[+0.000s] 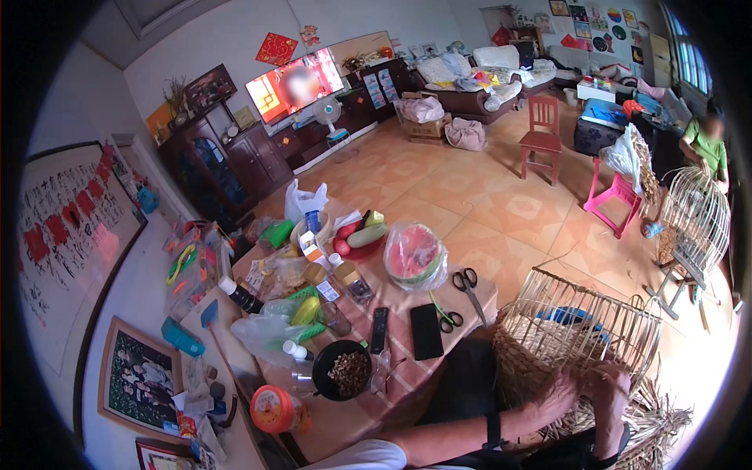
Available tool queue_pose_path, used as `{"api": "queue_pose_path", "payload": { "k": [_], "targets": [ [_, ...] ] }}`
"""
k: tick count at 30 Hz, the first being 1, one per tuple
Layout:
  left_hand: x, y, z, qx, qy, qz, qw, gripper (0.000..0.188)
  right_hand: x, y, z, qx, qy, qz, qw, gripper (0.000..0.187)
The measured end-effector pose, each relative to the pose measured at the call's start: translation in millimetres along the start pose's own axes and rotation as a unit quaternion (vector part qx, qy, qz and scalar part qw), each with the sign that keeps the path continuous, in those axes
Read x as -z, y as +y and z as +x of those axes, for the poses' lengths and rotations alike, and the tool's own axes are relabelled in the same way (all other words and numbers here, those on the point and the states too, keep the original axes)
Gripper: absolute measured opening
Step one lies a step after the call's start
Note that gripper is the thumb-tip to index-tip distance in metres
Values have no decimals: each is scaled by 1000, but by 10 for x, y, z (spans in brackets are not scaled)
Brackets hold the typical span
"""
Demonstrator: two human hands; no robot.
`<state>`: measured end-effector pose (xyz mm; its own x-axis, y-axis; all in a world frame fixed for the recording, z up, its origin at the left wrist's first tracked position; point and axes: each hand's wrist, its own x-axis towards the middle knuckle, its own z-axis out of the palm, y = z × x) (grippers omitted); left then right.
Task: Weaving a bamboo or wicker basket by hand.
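A half-woven basket (578, 329) stands in front of me at the lower right, with bare upright rods on its far side and braided straw packed round its lower part. Both my hands meet at its near side. My left hand (560, 398) reaches in from the left, its fingers closed on the straw weave and slightly blurred. Beside it, my right hand (610, 385) is bent into a closed grip; what lies inside its fingers is too small to make out. Loose straw strands (658, 415) spread out below and right of my hands. Something blue shows through the basket's rods.
Left of the basket, a cloth-covered table (392, 368) holds scissors (468, 291), a phone (426, 331), a remote control (380, 330), a dark bowl (343, 370), jars and a cut watermelon (413, 257). Farther off are a red chair (542, 139), a pink stool (615, 200) and another person beside a rod basket (697, 213).
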<state>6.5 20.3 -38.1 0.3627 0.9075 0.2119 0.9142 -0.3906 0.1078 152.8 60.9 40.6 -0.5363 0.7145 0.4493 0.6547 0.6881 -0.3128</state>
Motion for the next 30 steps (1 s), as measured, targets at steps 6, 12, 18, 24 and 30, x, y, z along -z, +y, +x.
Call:
{"api": "queue_pose_path", "payload": {
  "k": [6, 12, 18, 24, 30],
  "targets": [
    [129, -170, 54, -23, 3, -231, 973, 38, -143, -214, -15, -214, -21, -120, 969, 11],
    [-375, -372, -139, -72, 17, -238, 968, 36, -329, -295, -24, -205, 60, -71, 974, 10],
    [63, -313, -106, -87, 99, -245, 960, 42, -344, -315, -124, -240, 118, 9, 964, 11],
    [206, -334, -91, -90, 91, -236, 963, 42, -351, -308, -374, -339, 156, 190, 908, 35],
    [192, -330, -44, -93, 92, -281, 951, 43, -786, -75, -870, -333, 329, 357, 808, 26]
  ]
}}
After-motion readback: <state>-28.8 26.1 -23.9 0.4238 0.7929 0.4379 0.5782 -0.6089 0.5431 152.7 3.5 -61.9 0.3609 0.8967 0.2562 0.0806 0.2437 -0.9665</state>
